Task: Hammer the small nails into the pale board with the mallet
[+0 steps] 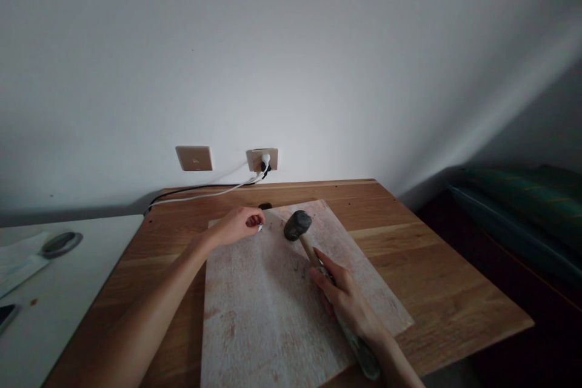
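My right hand (341, 291) is wrapped round the handle of a rubber mallet (297, 225) with a black head. The mallet's head is over the far part of a pale, worn board (245, 315), to the right of my left hand (240, 225). Thumb and fingers of my left hand pinch a small whitish piece (260, 228) close to the board's far edge; its kind is too small to tell. Several thin nails (296, 266) show on the board, some near the mallet's head and some near my right fingers.
The board lies on a wooden table (445, 273) against a white wall. Black and white cables (204, 195) run along its back edge to a wall socket (264, 159). At left, a white table (59, 297) bears a roll of tape (61, 244). A dark object (265, 206) is behind the board.
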Motion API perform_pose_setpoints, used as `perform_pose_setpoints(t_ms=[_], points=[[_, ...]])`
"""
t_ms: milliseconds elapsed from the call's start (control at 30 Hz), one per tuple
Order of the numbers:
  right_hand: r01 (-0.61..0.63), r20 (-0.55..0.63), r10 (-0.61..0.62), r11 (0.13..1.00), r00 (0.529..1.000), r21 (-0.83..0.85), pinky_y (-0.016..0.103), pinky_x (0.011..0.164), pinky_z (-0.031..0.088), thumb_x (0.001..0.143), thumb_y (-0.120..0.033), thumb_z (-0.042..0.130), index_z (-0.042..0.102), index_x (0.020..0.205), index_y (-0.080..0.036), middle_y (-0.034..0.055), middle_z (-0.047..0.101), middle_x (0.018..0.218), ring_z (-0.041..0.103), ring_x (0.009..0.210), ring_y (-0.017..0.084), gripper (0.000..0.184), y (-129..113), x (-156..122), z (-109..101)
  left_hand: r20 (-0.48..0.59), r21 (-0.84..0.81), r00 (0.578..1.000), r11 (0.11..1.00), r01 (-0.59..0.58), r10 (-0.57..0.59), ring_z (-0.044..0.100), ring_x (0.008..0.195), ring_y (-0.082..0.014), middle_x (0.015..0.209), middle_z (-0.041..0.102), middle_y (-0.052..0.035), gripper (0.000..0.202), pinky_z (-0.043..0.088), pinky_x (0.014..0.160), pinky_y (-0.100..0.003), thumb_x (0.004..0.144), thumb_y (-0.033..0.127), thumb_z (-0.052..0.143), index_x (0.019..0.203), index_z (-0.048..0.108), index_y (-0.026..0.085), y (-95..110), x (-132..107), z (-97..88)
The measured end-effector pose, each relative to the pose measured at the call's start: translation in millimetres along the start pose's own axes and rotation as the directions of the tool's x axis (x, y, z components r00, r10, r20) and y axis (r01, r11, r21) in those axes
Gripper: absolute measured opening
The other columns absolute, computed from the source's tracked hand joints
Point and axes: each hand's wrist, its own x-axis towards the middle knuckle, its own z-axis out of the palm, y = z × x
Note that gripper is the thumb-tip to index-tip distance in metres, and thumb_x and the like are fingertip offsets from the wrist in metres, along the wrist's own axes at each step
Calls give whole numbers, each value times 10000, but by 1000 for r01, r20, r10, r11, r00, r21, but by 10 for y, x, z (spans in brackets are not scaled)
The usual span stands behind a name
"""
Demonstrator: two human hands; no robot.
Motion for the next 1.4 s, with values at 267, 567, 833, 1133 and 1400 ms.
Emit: perform_pose_setpoints(t_ms=[267, 567, 833, 1133, 1400], points=[[11, -2, -11, 1000, 1000, 19, 198, 384, 353, 991, -580, 546, 471, 1549, -132, -78, 478, 555, 459, 420, 102, 721, 87, 20, -14, 3, 19, 1000, 1000, -14, 14, 599, 686, -138, 772, 688, 4, 178, 443, 672, -237, 754, 87, 575, 842, 705, 171, 11, 9, -7], [13, -18, -14, 1000, 1000, -16, 201, 404, 355, 985, -587, 546, 491, 1538, -121, -78, 467, 534, 456, 436, 109, 724, 48, 3, -11, 22, 22, 1000, 1000, 2, -2, 610, 696, -141, 785, 708, -3, 185, 446, 676, -236, 766, 98, 578, 858, 721, 170, 10, -3, -24], [26, -8, -26, 1000, 1000, -12, 207, 407, 354, 991, -611, 529, 495, 1528, -124, -70, 488, 546, 460, 434, 109, 726, 15, -8, -15, -60, 73, 998, 997, -22, 27, 635, 709, -146, 820, 737, -17, 214, 465, 691, -242, 791, 86, 593, 892, 762, 174, -8, -70, 48], [17, -3, -17, 1000, 1000, -23, 221, 408, 357, 977, -596, 537, 465, 1552, -91, -67, 484, 556, 469, 436, 117, 768, -40, -12, -12, -220, 85, 975, 996, -16, 34, 699, 846, -176, 955, 768, -61, 239, 507, 791, -269, 872, 99, 597, 1000, 781, 180, -24, -174, 215], [40, -10, -40, 999, 999, -22, 211, 419, 349, 986, -611, 532, 477, 1542, -86, -72, 481, 566, 460, 448, 107, 767, 7, 3, -8, -212, 135, 974, 990, -52, 80, 646, 792, -152, 886, 694, -17, 195, 479, 760, -249, 819, 53, 624, 926, 721, 184, -33, -167, 236]])
